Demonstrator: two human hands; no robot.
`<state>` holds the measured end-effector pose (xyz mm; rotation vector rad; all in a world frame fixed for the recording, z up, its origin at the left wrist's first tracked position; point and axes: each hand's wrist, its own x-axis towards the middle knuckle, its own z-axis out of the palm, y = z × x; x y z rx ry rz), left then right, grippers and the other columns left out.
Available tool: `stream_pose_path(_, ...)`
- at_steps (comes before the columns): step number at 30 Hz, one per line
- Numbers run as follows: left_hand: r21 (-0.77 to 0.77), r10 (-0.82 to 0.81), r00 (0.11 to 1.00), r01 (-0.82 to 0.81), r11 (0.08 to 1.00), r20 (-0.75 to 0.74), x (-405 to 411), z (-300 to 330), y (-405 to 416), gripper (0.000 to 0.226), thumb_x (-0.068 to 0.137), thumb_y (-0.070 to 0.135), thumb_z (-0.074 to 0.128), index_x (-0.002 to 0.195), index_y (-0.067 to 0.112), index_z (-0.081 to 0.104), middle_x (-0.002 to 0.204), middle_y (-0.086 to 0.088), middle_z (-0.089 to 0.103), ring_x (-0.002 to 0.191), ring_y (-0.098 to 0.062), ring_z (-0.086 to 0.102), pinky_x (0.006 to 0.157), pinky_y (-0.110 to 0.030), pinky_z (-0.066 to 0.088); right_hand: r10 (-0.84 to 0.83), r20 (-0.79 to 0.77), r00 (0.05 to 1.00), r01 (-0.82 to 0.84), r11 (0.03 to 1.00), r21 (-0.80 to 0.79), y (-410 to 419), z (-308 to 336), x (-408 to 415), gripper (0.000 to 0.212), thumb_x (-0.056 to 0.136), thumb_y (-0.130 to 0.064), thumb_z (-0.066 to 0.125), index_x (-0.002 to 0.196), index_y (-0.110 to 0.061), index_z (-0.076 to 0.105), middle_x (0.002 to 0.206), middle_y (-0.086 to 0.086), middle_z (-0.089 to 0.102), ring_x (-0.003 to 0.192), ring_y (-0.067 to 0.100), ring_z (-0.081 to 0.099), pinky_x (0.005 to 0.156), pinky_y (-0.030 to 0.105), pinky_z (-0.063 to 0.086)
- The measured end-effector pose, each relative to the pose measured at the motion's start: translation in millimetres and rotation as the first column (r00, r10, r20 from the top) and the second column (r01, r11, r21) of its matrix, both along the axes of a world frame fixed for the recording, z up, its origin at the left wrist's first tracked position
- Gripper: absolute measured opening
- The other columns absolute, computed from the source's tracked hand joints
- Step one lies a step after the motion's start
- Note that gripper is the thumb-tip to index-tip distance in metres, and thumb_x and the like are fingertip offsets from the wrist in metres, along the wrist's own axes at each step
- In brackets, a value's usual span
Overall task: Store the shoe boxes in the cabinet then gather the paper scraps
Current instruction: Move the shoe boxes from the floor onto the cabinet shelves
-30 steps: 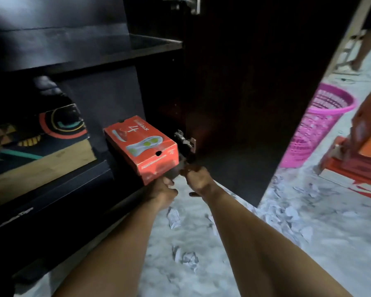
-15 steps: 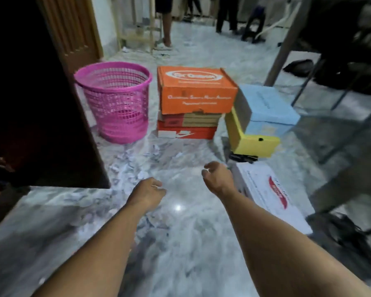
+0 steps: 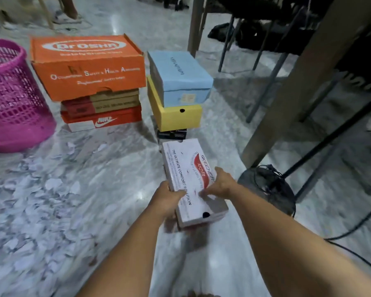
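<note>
Both hands on white rectangular cardboard shoe box w/ red logo (image 3: 191,179), floor, betw. the hands | left hand (image 3: 166,197) clamps left edge, right hand (image 3: 220,184) right edge | prob. light, stiff, lid loose-ish: grip low on long sides | remaining stacked boxes beyond fingertips

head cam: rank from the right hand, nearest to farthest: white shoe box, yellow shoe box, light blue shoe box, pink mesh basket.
1. White cardboard shoe box: under the right hand, gripped from its right side.
2. Yellow cardboard shoe box: straight ahead, low in the right stack.
3. Light blue cardboard shoe box: stacked on the yellow one.
4. Pink plastic mesh basket: far left.
</note>
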<state>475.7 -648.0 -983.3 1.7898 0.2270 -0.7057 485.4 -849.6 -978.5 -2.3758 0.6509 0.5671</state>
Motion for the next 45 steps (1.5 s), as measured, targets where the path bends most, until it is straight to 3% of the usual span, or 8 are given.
stream_pose_path(2,-0.029,0.030,1.000,-0.030,0.999,-0.006,4,-6,4,0.028,0.097,0.013,0.062,0.112,0.032,0.047,0.115,0.003,0.062,0.098,-0.021,0.061,0.088,-0.031,0.045,-0.003,-0.040,0.999,0.008,0.992,0.125,9,-3,0,0.066,0.068,-0.025,0.093,0.121,-0.022,0.054,0.126,0.008,0.066,0.115,0.030,0.064,0.093,0.048,0.057)
stream_pose_path(5,-0.029,0.082,0.996,-0.084,0.996,-0.045,6,-14,24,0.022,0.098,0.017,0.063,0.114,0.027,0.051,0.113,0.002,0.064,0.097,-0.022,0.061,0.086,-0.033,0.043,-0.035,-0.144,0.989,0.078,0.950,0.303,29,-5,-3,0.100,0.065,-0.023,0.094,0.143,-0.028,0.031,0.121,0.001,0.065,0.105,0.025,0.066,0.073,0.043,0.056)
stream_pose_path(10,-0.033,0.188,0.973,-0.194,0.980,-0.137,-5,-31,68,0.037,0.094,0.027,0.067,0.130,0.023,0.061,0.124,-0.003,0.072,0.106,-0.025,0.069,0.082,-0.036,0.052,0.027,-0.228,0.973,0.078,0.897,0.436,70,-21,-11,0.108,0.058,-0.024,0.097,0.142,-0.036,0.030,0.121,0.001,0.071,0.104,0.028,0.070,0.086,0.056,0.057)
stream_pose_path(18,-0.104,0.365,0.920,-0.381,0.919,-0.144,-61,-18,149,0.038,0.088,0.028,0.074,0.122,0.034,0.061,0.115,0.007,0.074,0.099,-0.015,0.069,0.079,-0.035,0.050,0.190,-0.196,0.962,-0.048,0.825,0.563,130,-1,-23,0.060,0.077,-0.013,0.083,0.122,-0.039,0.053,0.111,-0.001,0.077,0.111,0.025,0.069,0.083,0.056,0.057)
stream_pose_path(27,-0.082,0.777,0.616,-0.788,0.610,-0.132,-167,18,282,0.043,0.080,0.043,0.079,0.109,0.026,0.052,0.103,0.002,0.075,0.091,-0.020,0.071,0.075,-0.035,0.052,0.544,-0.180,0.819,-0.299,0.674,0.675,284,35,-25,0.049,0.080,-0.015,0.080,0.122,-0.034,0.062,0.118,-0.005,0.075,0.107,0.020,0.066,0.067,0.036,0.054)
stream_pose_path(33,-0.108,0.868,0.489,-0.871,0.480,-0.088,-217,55,383,0.026,0.091,0.036,0.070,0.108,0.018,0.067,0.092,-0.008,0.080,0.082,-0.028,0.077,0.071,-0.042,0.062,0.751,-0.134,0.646,-0.450,0.516,0.729,413,70,-46,0.059,0.091,-0.016,0.069,0.123,-0.065,0.058,0.136,-0.005,0.060,0.128,0.039,0.051,0.079,0.071,0.054)
stream_pose_path(38,-0.170,0.928,0.355,-0.914,0.369,0.110,-240,84,439,0.025,0.091,0.038,0.069,0.103,0.017,0.074,0.091,-0.006,0.080,0.076,-0.020,0.077,0.071,-0.047,0.060,0.782,0.061,0.620,-0.605,0.427,0.672,484,108,-56,0.054,0.091,-0.011,0.067,0.129,-0.049,0.063,0.119,0.002,0.074,0.113,0.035,0.064,0.079,0.067,0.058)
stream_pose_path(45,-0.360,0.972,0.042,-0.924,0.126,0.232,-220,131,499,0.027,0.096,0.029,0.064,0.116,0.010,0.066,0.105,-0.008,0.075,0.082,-0.016,0.072,0.051,-0.017,0.055,0.692,0.366,0.622,-0.746,0.382,0.545,571,172,-52,0.030,0.089,-0.019,0.074,0.116,-0.033,0.074,0.105,0.004,0.078,0.090,0.028,0.076,0.072,0.055,0.064)
